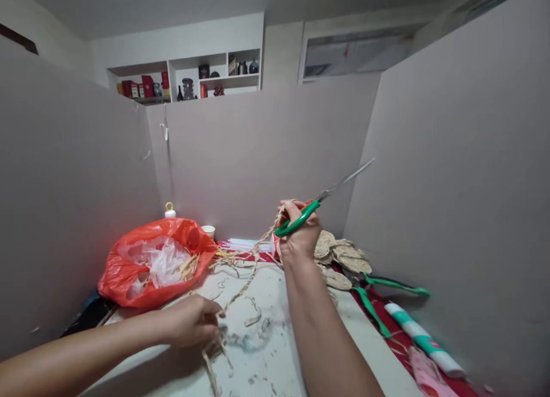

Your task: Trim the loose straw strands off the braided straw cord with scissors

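My right hand [299, 236] is raised above the table, closed round green-handled scissors [320, 201] whose blades point up and to the right. The same hand also grips the upper end of a braided straw cord [249, 271]. The cord runs down and left to my left hand [193, 321], which pinches its lower end low over the white table top [275, 351]. Loose straw ends hang below the left hand.
A red plastic bag [157, 259] with white plastic and straw lies at the left. Woven straw discs [341, 256], green-handled pliers [378, 294] and a green-and-white roll [423, 339] lie at the right. A paper cup [208, 231] stands behind. Grey partition walls close in three sides.
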A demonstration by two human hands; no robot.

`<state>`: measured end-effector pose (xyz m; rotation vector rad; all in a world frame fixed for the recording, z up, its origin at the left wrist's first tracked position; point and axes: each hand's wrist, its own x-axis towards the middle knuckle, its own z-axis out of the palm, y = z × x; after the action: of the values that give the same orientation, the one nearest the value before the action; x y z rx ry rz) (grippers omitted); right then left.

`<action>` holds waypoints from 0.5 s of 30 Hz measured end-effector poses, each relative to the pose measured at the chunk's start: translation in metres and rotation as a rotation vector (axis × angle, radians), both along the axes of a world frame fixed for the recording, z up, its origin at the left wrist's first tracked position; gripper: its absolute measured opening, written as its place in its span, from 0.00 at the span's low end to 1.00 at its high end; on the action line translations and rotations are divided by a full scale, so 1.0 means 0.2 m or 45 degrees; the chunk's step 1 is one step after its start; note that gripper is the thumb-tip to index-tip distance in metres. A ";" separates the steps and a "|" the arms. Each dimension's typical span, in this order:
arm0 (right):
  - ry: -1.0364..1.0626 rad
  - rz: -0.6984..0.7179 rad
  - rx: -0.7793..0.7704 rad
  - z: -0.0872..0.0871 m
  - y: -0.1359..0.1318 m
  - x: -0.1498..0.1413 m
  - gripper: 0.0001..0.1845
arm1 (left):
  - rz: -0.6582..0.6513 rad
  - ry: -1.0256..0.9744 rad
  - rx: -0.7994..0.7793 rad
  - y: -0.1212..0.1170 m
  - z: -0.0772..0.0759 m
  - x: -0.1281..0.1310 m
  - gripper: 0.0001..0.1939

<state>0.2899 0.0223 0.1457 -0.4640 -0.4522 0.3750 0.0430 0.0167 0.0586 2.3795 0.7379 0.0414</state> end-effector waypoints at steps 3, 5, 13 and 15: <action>0.079 -0.103 -0.025 0.02 -0.06 0.12 0.07 | 0.162 -0.044 0.074 0.06 0.01 -0.12 0.10; 0.137 -0.215 -0.004 0.03 -0.09 0.18 0.05 | 0.299 -0.115 0.103 0.10 0.03 -0.19 0.08; 0.324 -0.439 0.155 0.06 -0.22 0.27 0.16 | 0.473 -0.459 -0.380 0.14 0.12 -0.38 0.18; 0.586 -0.386 0.093 0.08 -0.24 0.25 0.15 | 0.505 -0.564 -0.599 0.15 0.13 -0.42 0.20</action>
<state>0.3400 -0.0252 0.1616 -0.3536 0.0533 0.1622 -0.0402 0.0459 0.0843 1.6712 0.8726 0.4890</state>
